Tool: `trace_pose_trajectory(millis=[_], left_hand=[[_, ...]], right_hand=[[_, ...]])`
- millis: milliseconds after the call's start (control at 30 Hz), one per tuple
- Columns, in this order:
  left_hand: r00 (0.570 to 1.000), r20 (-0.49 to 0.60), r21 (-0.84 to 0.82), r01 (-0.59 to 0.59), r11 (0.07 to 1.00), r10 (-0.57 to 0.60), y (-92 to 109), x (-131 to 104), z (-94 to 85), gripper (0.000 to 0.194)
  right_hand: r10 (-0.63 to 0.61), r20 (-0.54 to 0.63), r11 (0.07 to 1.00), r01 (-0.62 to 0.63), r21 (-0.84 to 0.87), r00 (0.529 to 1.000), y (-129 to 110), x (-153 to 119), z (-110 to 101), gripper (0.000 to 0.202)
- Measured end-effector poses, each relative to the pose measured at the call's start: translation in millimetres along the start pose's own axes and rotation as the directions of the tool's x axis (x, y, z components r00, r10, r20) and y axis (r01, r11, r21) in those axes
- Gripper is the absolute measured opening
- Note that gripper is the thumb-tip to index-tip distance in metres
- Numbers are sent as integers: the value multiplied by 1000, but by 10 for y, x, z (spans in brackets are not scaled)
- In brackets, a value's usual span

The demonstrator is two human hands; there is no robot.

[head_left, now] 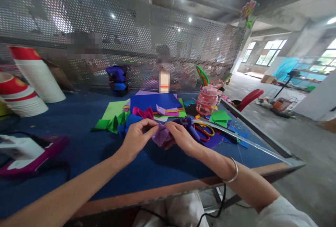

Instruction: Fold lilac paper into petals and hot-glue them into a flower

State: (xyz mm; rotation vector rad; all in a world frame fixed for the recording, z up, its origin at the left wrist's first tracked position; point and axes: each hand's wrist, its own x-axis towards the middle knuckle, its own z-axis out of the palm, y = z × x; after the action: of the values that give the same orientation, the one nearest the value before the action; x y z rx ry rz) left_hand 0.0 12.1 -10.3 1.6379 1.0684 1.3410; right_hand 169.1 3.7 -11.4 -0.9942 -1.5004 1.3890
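Note:
Between both hands is a small piece of folded purple paper point(161, 135), held just above the blue table. The fingers of my left hand point(138, 136) pinch its left side. My right hand point(183, 138) grips its right edge, its lower fingers partly hidden behind the paper. Just beyond lie folded paper pieces: a magenta one point(143, 112), a blue one point(133, 121) and a green one point(113, 123). A blue glue gun point(189, 125) with a long clear glue stick point(244, 140) rests right of my right hand, beside yellow-and-red-handled scissors point(207, 130).
A stack of coloured paper point(154, 101) lies at the table's middle. Behind the scissors stands a pink clear bottle point(207, 101). Stacked paper cups point(39, 76) and a magenta power strip point(49, 153) are on the left. A perforated metal screen point(126, 27) rises along the back.

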Motion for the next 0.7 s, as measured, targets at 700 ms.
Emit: trace_pose_trajectory(millis=[700], left_hand=[[1000,20,-21,14,1000,-14,55,4,8,16]], right_hand=[[-408,-19,768,331,-548,913,-34,-23,-49,24]])
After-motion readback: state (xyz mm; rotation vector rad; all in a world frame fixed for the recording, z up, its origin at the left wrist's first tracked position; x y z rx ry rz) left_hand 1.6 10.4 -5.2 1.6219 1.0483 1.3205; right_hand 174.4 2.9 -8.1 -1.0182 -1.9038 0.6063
